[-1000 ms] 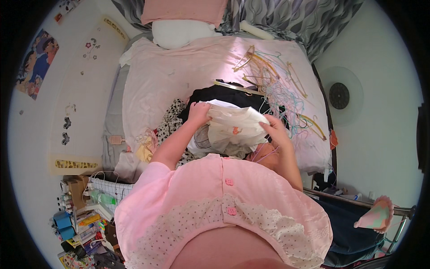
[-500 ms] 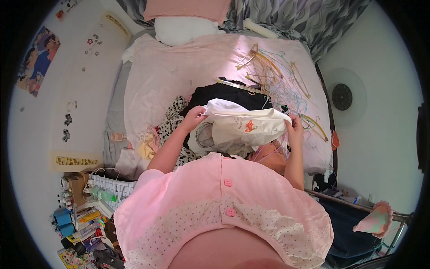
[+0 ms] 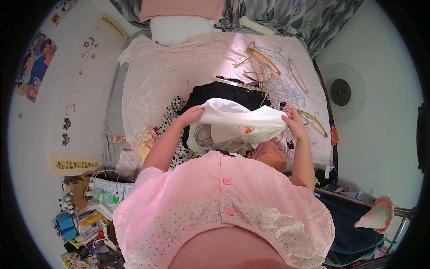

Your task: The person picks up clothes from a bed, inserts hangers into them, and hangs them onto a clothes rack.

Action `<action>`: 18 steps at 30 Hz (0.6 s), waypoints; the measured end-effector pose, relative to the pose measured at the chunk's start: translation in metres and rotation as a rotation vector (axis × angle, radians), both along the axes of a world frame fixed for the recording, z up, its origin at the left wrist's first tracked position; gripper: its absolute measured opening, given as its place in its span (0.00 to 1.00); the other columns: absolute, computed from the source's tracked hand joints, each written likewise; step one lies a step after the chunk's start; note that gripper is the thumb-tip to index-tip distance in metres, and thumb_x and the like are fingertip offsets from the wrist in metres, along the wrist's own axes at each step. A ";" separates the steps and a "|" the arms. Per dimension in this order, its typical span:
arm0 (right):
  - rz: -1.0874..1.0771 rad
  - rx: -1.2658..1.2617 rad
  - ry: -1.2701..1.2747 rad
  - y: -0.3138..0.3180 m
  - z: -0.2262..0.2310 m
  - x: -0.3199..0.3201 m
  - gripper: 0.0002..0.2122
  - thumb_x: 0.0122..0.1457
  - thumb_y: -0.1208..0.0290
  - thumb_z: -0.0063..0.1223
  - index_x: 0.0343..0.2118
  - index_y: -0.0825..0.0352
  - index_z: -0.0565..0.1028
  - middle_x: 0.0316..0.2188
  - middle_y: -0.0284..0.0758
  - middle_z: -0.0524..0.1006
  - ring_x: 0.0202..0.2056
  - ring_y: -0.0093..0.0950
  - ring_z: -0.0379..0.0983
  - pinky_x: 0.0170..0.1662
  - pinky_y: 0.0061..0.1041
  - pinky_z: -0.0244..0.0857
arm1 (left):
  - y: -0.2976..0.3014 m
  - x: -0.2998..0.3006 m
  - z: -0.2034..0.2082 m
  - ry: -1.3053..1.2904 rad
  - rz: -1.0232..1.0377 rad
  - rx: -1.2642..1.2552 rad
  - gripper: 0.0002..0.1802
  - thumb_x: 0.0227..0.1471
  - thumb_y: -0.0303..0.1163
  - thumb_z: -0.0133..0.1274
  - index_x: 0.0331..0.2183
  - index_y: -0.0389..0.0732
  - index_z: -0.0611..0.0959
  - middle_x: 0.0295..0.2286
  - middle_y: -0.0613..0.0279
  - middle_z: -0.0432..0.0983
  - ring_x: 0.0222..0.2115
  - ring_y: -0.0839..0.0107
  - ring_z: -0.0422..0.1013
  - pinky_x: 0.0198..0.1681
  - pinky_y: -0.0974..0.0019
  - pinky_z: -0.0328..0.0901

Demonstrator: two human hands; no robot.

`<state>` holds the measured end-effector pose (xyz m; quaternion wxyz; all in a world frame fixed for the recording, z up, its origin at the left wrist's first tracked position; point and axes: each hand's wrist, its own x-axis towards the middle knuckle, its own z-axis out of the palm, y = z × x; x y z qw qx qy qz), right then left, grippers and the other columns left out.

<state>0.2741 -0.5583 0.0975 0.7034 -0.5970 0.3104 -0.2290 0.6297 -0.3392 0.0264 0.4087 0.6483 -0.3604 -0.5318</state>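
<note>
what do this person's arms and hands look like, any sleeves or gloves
Short pink sleeves leave the forearms bare. The left hand and right hand are ungloved, with no watch or bracelet visible; whether there are rings is too small to tell.

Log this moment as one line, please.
left hand: gripping white garment; right hand: gripping its other end; on pink bedspread: black clothing, tangled hangers

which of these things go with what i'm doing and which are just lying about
In use, or seemingly part of it:
- white garment, held by the left hand and right hand
- black garment just beyond it
- tangled hangers, probably

Just lying about, it seems:
- white pillow
- pink pillow
- cone-shaped hat
</note>
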 end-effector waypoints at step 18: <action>-0.314 -0.409 0.201 0.012 -0.065 -0.008 0.04 0.49 0.78 0.46 0.29 0.67 0.69 0.24 0.27 0.70 0.26 0.17 0.64 0.31 0.16 0.59 | -0.006 -0.005 0.025 -0.597 0.218 -0.077 0.09 0.39 0.30 0.55 0.22 0.37 0.72 0.19 0.59 0.70 0.21 0.70 0.65 0.26 0.68 0.59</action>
